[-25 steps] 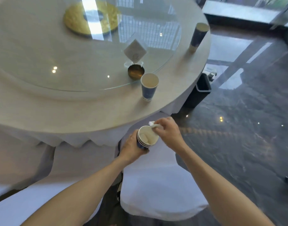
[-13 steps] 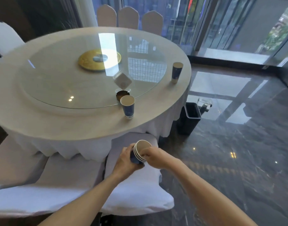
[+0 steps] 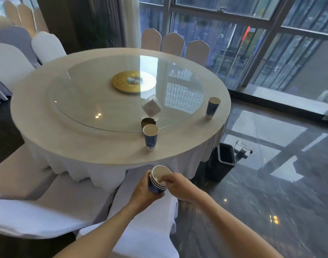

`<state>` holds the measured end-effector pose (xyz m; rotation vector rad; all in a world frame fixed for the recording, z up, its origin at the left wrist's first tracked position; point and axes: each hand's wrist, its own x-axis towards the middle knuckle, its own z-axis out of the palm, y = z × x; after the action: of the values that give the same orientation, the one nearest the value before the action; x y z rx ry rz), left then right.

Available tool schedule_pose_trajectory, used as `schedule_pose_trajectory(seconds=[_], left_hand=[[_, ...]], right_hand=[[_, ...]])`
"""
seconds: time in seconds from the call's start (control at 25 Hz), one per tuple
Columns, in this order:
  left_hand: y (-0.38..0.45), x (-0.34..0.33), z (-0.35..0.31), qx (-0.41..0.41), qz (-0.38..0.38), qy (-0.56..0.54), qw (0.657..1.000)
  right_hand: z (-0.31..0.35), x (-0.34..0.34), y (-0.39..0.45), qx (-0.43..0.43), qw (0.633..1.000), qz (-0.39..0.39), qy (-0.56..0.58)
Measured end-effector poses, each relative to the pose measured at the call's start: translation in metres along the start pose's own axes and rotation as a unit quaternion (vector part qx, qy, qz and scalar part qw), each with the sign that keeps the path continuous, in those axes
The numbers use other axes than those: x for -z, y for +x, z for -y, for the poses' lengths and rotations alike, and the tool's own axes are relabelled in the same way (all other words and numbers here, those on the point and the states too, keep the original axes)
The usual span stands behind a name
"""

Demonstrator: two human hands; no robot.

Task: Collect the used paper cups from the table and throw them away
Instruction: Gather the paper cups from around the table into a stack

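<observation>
At the lower middle of the frame, a stack of nested cups is held in front of the body, below the near edge of the counter. The left hand is wrapped closed around the blue wall of the stack from below and behind, presumably so that several cups can be carried as one load. Just to its right, the right hand is curled against the rims, its fingertips touching the upper edge; it is judged to be steadying or pressing the cups together, though whether anything separate is pinched there cannot be told.

Above, at mid-frame, a single cup is left standing upright near the counter's front edge, just in front of a small dark pot and a tilted clear card holder on the glass turntable. Further right, a second cup stands upright near the right edge, well apart from the first. Both are probably still to be nested.

At the right, below the counter's rim, an open dark bin stands on the floor, likely the place for disposal.
</observation>
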<state>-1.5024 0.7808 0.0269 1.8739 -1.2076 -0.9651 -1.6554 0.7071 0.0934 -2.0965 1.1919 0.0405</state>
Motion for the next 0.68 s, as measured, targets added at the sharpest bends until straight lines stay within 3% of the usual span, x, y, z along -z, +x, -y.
schedule_pose_trajectory(seconds=[0.16,0.48,0.68], left_hand=[[0.029,-0.018,-0.009,0.017,-0.036,-0.047,0.998],[0.041,-0.055,-0.032,0.052,-0.088,-0.068,0.992],[0.039,-0.075,-0.086,0.064,-0.182,-0.082,0.978]], right_hand=[[-0.014,0.031,0.017,0.014,0.999,-0.013,-0.038],[-0.062,0.062,0.044,0.093,0.991,0.057,-0.072],[-0.080,0.113,0.046,0.210,0.975,0.029,-0.072]])
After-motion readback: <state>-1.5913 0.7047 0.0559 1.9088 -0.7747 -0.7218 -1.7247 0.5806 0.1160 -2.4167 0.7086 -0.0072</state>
